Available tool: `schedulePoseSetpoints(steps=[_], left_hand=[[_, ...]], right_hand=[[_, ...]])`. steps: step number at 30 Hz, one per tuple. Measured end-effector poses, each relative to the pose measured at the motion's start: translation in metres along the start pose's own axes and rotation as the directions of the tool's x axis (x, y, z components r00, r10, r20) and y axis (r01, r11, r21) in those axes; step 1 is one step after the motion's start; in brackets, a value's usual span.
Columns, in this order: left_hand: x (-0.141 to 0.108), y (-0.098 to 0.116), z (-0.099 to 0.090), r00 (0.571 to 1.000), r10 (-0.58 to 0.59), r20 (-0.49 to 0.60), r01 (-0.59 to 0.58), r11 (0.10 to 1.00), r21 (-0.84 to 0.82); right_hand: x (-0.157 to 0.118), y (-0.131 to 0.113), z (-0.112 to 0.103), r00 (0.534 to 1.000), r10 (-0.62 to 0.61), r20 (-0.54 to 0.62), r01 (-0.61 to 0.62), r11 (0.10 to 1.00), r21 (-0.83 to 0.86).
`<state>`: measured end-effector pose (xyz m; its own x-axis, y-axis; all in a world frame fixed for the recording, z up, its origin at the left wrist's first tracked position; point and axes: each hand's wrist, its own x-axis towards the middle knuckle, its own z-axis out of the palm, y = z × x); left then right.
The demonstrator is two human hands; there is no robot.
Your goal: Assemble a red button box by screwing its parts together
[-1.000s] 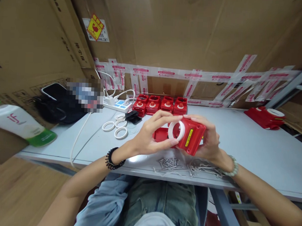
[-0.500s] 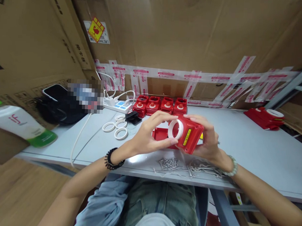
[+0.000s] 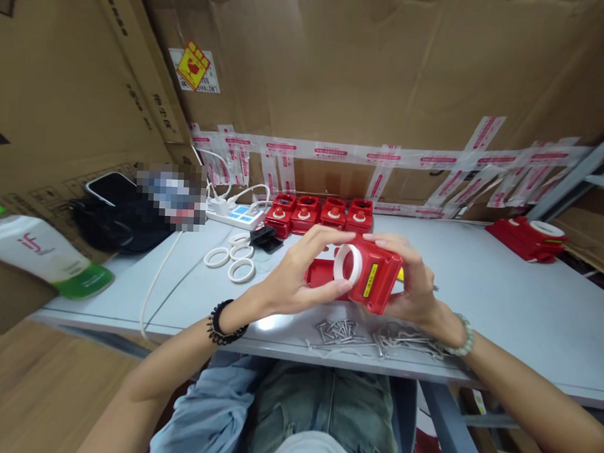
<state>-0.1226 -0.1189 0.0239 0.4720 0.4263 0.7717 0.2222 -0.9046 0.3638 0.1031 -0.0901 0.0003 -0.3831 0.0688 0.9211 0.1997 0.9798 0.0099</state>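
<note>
- Pinching the white ring point(image 3: 358, 264) in the left hand point(image 3: 297, 273), with thumb and fingertip set at opposite sides of the rim.
- Gripping the red housing point(image 3: 386, 273) in the right hand point(image 3: 416, 279), with fingers curled over the top, and tilting it above the table point(image 3: 489, 301).
- Holding the ring at the housing's round opening, so seemingly placing that much; not being able to tell full seating from loose contact at this angle.
- Showing, at the far right, a finished-looking red unit point(image 3: 519, 239) bearing a white round piece point(image 3: 547, 228).
- Lining up 4 red units point(image 3: 305, 223) along the back, with dark round openings and no large ring visible, so probably lacking that part.
- Leaving 4 loose rings point(image 3: 241, 280) on the left near a black part point(image 3: 265, 239), apparently unfitted.
- Partly hiding an open red part point(image 3: 320, 273) behind the left hand.
- Leaving loose screws point(image 3: 342, 332) at the near edge, seemingly unused.
</note>
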Motion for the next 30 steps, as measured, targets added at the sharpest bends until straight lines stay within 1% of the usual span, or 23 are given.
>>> schedulePoseSetpoints(steps=[1,2,5,6,7,10,11,12,14,16,17,18,19,22,23,25,27,28,30], left_hand=[[0.0004,0.0003,-0.0004,1.000,-0.013,0.007,0.013,1.000,0.015],[0.0008,0.0004,-0.0009,1.000,0.002,0.021,-0.003,1.000,0.031],[0.0013,-0.0007,-0.0021,0.992,0.116,0.056,-0.118,0.993,0.026],[0.0010,-0.0011,-0.0019,0.991,0.123,0.055,-0.124,0.992,0.006],[0.0006,-0.0015,-0.0016,0.994,0.098,0.045,-0.098,0.995,-0.018],[-0.0010,-0.0015,-0.0004,0.997,-0.074,0.008,0.074,0.997,-0.038],[-0.0011,-0.0012,-0.0004,0.995,-0.097,0.002,0.097,0.995,-0.022],[-0.0010,-0.0009,-0.0007,0.996,-0.089,0.003,0.089,0.996,-0.002],[0.0001,-0.0005,-0.0018,1.000,0.003,0.023,-0.004,0.999,0.033],[0.0014,-0.0006,-0.0023,0.992,0.113,0.050,-0.115,0.993,0.033],[0.0018,-0.0007,-0.0022,0.989,0.139,0.056,-0.141,0.990,0.026],[0.0019,-0.0009,-0.0017,0.989,0.139,0.050,-0.140,0.990,0.012],[0.0017,-0.0010,-0.0011,0.993,0.111,0.036,-0.111,0.994,-0.002],[0.0008,-0.0005,0.0003,0.999,-0.039,-0.010,0.039,0.999,0.006],[0.0005,-0.0001,0.0003,0.998,-0.055,-0.015,0.055,0.998,0.024],[0.0003,0.0005,-0.0001,1.000,-0.003,0.002,0.003,0.999,0.054],[0.0000,0.0004,-0.0001,0.998,0.066,0.013,-0.066,0.997,0.035],[-0.0002,0.0000,0.0001,0.998,0.066,0.000,-0.066,0.998,0.015],[-0.0008,-0.0010,0.0008,0.999,-0.013,-0.050,0.011,1.000,-0.025]], right_hand=[[0.0000,0.0004,0.0001,1.000,-0.003,0.009,0.003,1.000,-0.012],[-0.0002,0.0012,0.0000,1.000,-0.003,0.015,0.003,1.000,-0.025],[-0.0011,0.0038,-0.0005,1.000,-0.006,0.009,0.006,1.000,-0.028],[-0.0010,0.0042,-0.0006,1.000,-0.008,0.000,0.008,1.000,-0.020],[-0.0008,0.0042,-0.0006,1.000,-0.009,-0.007,0.009,1.000,-0.015],[0.0001,0.0029,-0.0002,1.000,-0.009,0.002,0.009,1.000,-0.022],[0.0001,0.0026,-0.0001,1.000,-0.006,0.007,0.006,1.000,-0.029],[0.0000,0.0025,-0.0001,1.000,-0.001,0.012,0.001,0.999,-0.034],[-0.0006,0.0030,-0.0003,1.000,0.007,0.016,-0.006,0.999,-0.039],[-0.0012,0.0038,-0.0003,1.000,0.009,0.008,-0.009,0.999,-0.032],[-0.0012,0.0040,-0.0002,1.000,0.009,-0.002,-0.009,1.000,-0.026],[-0.0011,0.0039,0.0001,1.000,0.010,-0.008,-0.010,1.000,-0.020],[-0.0008,0.0036,0.0005,1.000,0.012,-0.014,-0.012,1.000,-0.016],[0.0003,0.0021,0.0015,1.000,0.021,-0.010,-0.022,0.999,-0.025],[0.0004,0.0019,0.0015,1.000,0.022,-0.007,-0.022,0.999,-0.037],[0.0003,0.0023,0.0014,1.000,0.018,-0.003,-0.018,0.998,-0.056],[-0.0001,0.0032,0.0011,1.000,0.026,-0.005,-0.027,0.998,-0.055],[-0.0002,0.0037,0.0010,0.999,0.035,-0.007,-0.035,0.998,-0.048],[0.0000,0.0040,0.0010,0.999,0.052,-0.015,-0.052,0.998,-0.041]])
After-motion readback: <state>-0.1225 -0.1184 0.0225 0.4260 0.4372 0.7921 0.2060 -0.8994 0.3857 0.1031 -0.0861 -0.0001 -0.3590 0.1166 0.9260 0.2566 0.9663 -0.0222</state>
